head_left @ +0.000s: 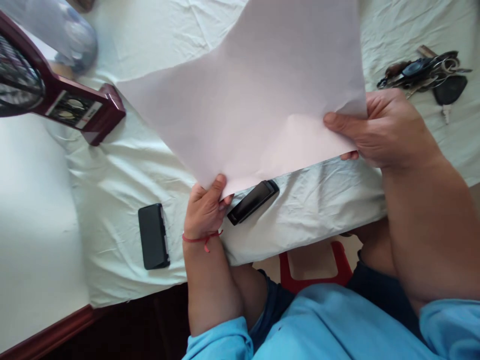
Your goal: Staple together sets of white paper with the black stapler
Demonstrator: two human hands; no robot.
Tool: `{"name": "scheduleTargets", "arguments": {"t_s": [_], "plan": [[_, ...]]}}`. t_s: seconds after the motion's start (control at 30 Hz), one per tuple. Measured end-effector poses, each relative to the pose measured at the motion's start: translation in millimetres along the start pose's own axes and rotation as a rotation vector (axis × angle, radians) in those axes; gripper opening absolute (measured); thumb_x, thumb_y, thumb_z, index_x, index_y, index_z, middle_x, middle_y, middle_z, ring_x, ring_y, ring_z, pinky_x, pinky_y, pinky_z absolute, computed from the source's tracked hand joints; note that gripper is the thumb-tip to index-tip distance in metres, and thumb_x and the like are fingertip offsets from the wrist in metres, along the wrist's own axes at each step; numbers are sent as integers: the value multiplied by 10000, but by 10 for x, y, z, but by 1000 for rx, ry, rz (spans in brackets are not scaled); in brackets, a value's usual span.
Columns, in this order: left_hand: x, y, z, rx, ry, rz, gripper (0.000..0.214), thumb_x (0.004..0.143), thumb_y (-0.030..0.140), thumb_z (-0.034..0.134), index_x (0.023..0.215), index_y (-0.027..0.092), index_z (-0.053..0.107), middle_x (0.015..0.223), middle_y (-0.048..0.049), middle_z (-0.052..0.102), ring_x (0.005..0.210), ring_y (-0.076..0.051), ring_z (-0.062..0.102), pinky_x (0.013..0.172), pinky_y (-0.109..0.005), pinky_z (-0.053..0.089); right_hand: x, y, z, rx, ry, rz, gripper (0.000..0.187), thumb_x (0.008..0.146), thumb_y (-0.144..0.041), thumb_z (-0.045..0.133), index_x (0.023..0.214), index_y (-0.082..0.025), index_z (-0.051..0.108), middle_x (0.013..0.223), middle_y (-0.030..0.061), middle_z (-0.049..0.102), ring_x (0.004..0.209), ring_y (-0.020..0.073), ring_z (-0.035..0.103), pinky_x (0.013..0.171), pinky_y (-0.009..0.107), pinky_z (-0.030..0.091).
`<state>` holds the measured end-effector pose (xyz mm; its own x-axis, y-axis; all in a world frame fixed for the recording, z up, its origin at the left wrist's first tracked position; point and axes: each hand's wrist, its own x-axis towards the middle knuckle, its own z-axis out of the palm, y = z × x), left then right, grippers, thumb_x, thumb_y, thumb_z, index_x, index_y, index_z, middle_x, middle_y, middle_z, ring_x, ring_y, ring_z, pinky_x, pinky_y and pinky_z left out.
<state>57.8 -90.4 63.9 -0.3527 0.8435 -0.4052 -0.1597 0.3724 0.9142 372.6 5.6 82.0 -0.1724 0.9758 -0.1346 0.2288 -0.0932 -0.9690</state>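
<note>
A large blank sheet of paper (258, 100) is held up above the cloth-covered table, its far edge curving. My left hand (206, 207), with a red string round the wrist, pinches the near left corner, thumb on top. At the near right corner my right hand (386, 127) grips the same sheet, thumb above and fingers underneath. Just under the paper's near edge lies a black stapler (253, 202), close to my left hand and partly covered by the sheet.
A black phone (153, 236) lies to the left on the pale tablecloth (120, 185). Behind it stands a dark red desk clock (75, 107), near a clear plastic container (77, 37). A bunch of keys (427, 75) rests at the right. A red stool (315, 280) shows below the table edge.
</note>
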Motion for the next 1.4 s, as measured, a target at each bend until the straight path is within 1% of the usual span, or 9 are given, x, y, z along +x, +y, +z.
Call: {"name": "scheduleTargets", "arguments": {"t_s": [0.3,0.47,0.67,0.77,0.83,0.93,1.03,1.17,1.4], "plan": [[68,13,-65,-71,-67,-20,503,610,377,1159,869,166,783,738,43,647,463,-15,480,360,-111,325,10,38,-9,54,80,26,369,852,-438,715,859,-76,640,619,-33,520,430,-15,453,394,85,381],[124,-12,-86,-108,-28,48,545,535,373,1187,862,183,795,675,69,631,459,-12,457,399,-116,340,43,37,-36,215,238,74,288,807,-347,778,945,-118,671,744,-13,576,449,-3,454,318,125,368],[91,-151,-20,60,81,230,361,785,422,1048,913,180,813,597,43,611,491,-59,443,455,-167,312,42,-14,-74,45,320,102,209,867,-302,709,910,-99,681,740,-12,593,470,-9,466,409,127,396],[-27,-147,14,274,142,434,234,974,417,896,950,199,816,755,-3,711,653,-106,599,617,-212,474,28,-23,-108,-156,286,125,258,877,-347,671,913,-92,683,744,-34,580,545,-41,445,537,94,331],[-122,-105,3,490,43,596,224,1015,435,856,1089,225,837,992,-51,810,919,-180,735,871,-300,599,25,-13,-129,-303,276,148,273,881,-353,651,854,-83,682,715,-37,559,569,-36,406,554,101,295],[-223,-43,-50,811,-295,772,488,913,421,950,1354,274,803,1360,-103,825,1341,-322,736,1202,-487,580,26,1,-140,-439,289,163,290,876,-356,640,765,-90,676,608,-27,461,545,-3,345,486,117,248],[-241,-33,-104,982,-439,846,409,959,267,856,1363,281,796,1388,-103,829,1410,-338,726,1266,-534,550,19,-17,-119,-453,301,162,287,872,-352,636,738,-101,670,571,-24,416,519,5,319,435,113,226],[-183,-79,-152,1040,-247,868,440,918,109,694,1293,282,844,1273,-68,866,1295,-323,779,1193,-519,589,8,-58,-72,-313,284,137,204,912,-254,593,849,-90,698,643,-20,553,513,-16,448,468,77,316],[-7,-202,-164,935,51,848,430,856,134,727,1226,281,889,1217,-71,876,1241,-337,779,1186,-550,586,87,81,-66,24,329,98,197,871,-278,687,922,-88,677,807,10,604,527,-2,516,452,110,420]]}}
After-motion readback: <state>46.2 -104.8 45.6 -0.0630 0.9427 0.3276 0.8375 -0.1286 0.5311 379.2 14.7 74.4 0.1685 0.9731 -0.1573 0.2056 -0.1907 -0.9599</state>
